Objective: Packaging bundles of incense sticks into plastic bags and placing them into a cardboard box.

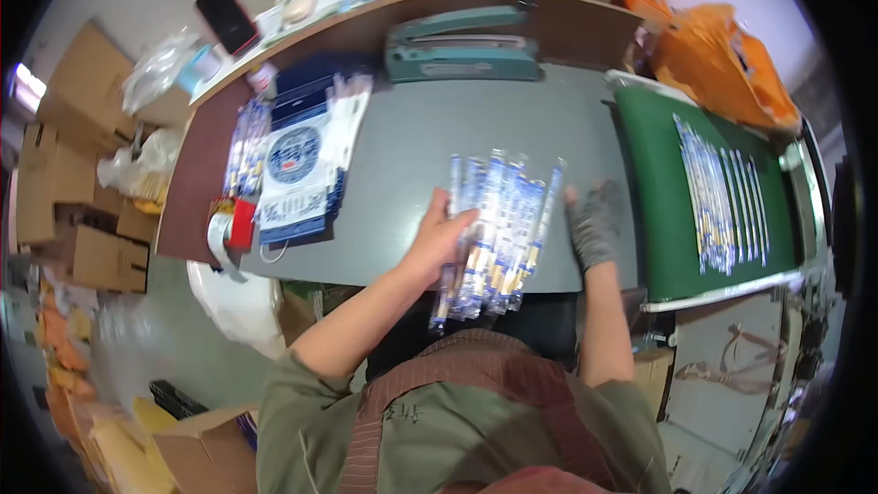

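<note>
The left grip (444, 233), a bare hand, is pinching a loose fan of slim, clear-wrapped sticks with blue, white and gold markings (498, 220); the fan is lying over the near edge of the worktop, its lower ends jutting past the rim; the right grip (594, 220), in a grey glove, is spreading beside it – thumb apart from fingers, pinching nothing.

The work is seemingly standing partway: one handful is gathered but unbundled, with no band or outer bag showing round it; a row of similar slim sticks (718, 192) is lying on the green, flat conveyor-like belt (649, 183) to the right, apparently uncollected; whether any batch is finished, the view is not telling.

The smooth grey worktop (412, 128) is carrying a teal, long-armed metal device (462, 64) at its back; blue-and-white printed flat packs (297, 165) are lying at the left, more slim sticks (247, 146) beside them – a red tape dispenser (240, 224) is sitting near the corner; beyond, a black phone with red edging (227, 18) is leaning on the ledge, an orange plastic bag (732, 59) is slumping at the right, and brown cardboard boxes (108, 256) are crowding the left.
</note>
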Action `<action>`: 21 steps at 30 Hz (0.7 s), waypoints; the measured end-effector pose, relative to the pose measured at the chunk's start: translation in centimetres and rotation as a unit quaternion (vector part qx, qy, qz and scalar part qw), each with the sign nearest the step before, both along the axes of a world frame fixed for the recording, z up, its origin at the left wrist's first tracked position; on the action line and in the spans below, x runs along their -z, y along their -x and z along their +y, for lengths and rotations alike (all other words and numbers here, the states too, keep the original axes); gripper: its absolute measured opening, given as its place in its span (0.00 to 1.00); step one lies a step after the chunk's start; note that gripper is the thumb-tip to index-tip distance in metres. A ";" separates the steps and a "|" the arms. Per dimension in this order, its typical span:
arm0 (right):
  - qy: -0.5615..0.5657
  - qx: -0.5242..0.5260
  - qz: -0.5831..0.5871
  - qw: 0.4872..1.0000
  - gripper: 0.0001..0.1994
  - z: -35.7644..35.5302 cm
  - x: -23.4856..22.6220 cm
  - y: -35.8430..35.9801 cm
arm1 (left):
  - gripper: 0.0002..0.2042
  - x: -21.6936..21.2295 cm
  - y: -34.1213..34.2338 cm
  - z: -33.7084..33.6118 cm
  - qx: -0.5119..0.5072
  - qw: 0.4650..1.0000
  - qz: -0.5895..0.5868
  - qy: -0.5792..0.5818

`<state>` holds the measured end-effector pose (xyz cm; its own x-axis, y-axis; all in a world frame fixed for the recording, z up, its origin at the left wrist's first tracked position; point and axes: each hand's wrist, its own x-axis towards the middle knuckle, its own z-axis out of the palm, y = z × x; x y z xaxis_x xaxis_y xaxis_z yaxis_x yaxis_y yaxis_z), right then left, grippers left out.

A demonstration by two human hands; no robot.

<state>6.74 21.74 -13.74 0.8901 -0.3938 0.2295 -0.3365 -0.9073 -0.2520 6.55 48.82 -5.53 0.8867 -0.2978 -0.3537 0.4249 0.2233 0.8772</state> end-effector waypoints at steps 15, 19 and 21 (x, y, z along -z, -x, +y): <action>-0.725 -0.248 -0.050 0.641 0.28 15.5 -17.2 0.7 | 0.54 -6.0 1.0 -0.6 -0.097 0.836 -0.511 -0.175; -0.688 -0.324 -0.099 0.642 0.40 15.1 -17.5 -0.4 | 0.61 -6.9 -1.2 1.1 -0.093 0.782 -0.587 -0.187; -0.685 -0.409 -0.122 0.590 0.52 15.4 -16.7 -1.4 | 0.65 -4.4 -2.0 2.1 -0.032 0.840 -0.523 -0.140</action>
<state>8.09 37.17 2.96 0.9172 0.1795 0.3556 0.2718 0.3705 -0.8882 8.51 50.87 -1.16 0.7675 -0.2733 0.5798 -0.6153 -0.0608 0.7859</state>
